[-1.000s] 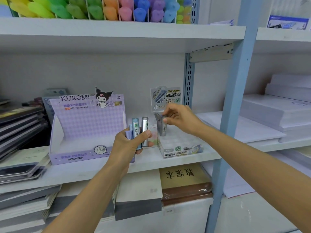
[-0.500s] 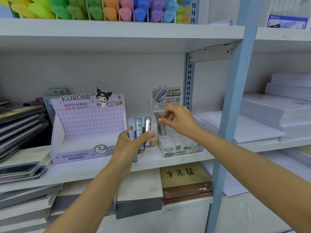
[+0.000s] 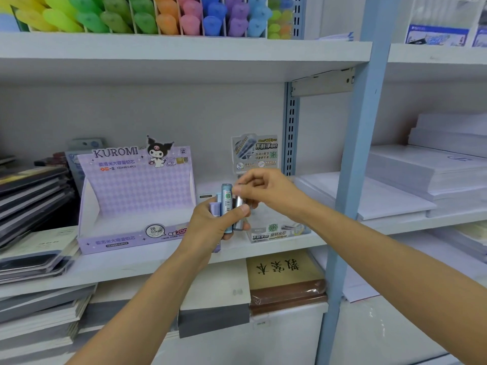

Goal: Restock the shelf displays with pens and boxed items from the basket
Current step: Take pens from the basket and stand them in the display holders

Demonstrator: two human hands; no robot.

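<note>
Left hand: fingers clenched round three upright tubes, in front of the shelf. Right hand: fingers pinch the top of the grey tube. Purple box stands left, clear box just right; open shelf between them.

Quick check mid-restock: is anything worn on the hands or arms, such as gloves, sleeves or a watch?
No. The left hand and right hand are bare, with no gloves. The left forearm and right forearm are uncovered as far as the frame reaches, with no sleeve edge in view. Neither wrist has a watch or bracelet. No ring stands out, though the fingers are slightly blurred.
</note>
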